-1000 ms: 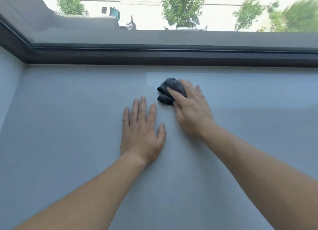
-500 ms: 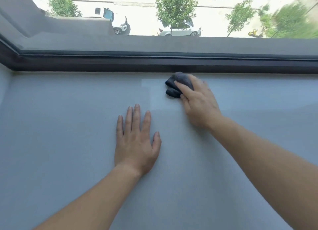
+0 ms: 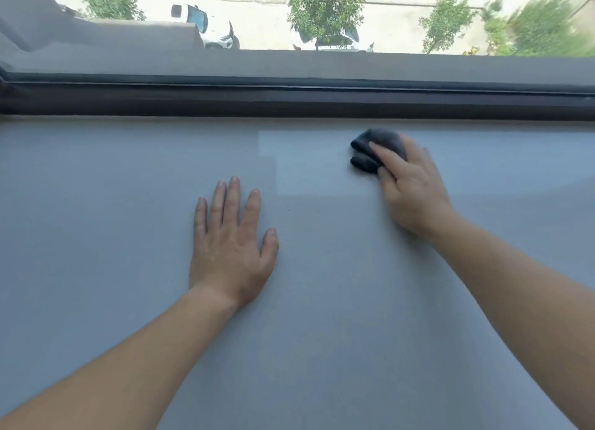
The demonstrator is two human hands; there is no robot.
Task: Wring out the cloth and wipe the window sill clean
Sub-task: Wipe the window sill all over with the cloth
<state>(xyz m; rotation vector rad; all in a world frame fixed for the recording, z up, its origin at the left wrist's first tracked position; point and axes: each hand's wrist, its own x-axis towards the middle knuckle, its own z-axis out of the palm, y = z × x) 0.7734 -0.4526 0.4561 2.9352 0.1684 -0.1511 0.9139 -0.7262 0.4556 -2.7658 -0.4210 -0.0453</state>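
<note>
My right hand (image 3: 415,191) and the cloth (image 3: 370,149) are now farther right in the frame than half a second ago. Back then the cloth sat closer to the middle. My left hand (image 3: 230,246) is in much the same spot as before, still flat.

The cloth is dark and bunched up into a small ball. It lies on the sill (image 3: 96,236) in the upper right part of the frame, close to the dark window frame (image 3: 289,103) but not touching it. My right hand lies on top of it. My fingers curl over the cloth and hold it down on the sill, and my thumb runs along its near side. The far side of the cloth pokes out past my fingers. The hand and cloth look a bit blurry.

My left hand rests palm down on the sill, just left of the middle of the frame. Its fingers are straight and a little spread, and it holds nothing. It is well apart from the cloth.

A lighter patch (image 3: 306,162) shows on the gray sill, just left of the cloth. A few tiny dark specks (image 3: 286,208) lie below that patch, near my left thumb.

At the top of the frame, through the glass, I see a white car (image 3: 209,27) and a green tree (image 3: 325,8) far down below.
</note>
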